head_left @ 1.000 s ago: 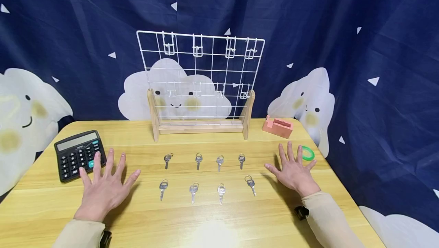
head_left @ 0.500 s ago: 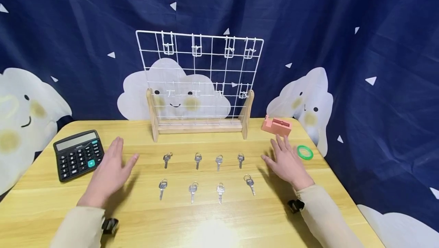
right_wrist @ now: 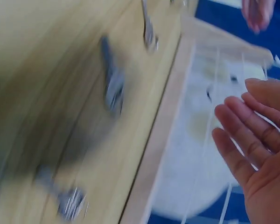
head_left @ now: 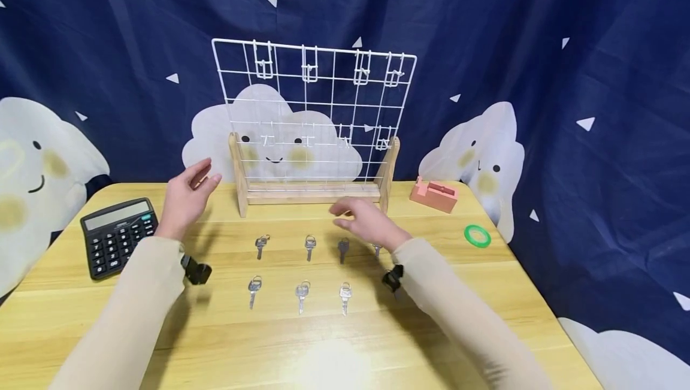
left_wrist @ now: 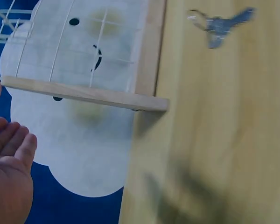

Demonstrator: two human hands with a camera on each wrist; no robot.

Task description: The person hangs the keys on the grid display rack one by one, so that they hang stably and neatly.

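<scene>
Nothing is hung yet: keys [head_left: 309, 246] lie in two rows at centre frame on the tabletop [head_left: 334, 348], rack hooks [head_left: 309, 72] bare, while left hand [head_left: 185, 198] and right hand [head_left: 363, 222] hover, grip spread, holding nothing.

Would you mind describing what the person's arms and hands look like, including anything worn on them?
Both arms are covered in long, plain beige sleeves reaching to the wrists. A small black device is strapped at each wrist: one on the left, one on the right. The left hand and right hand are bare, with no gloves, rings or markings visible.
</scene>
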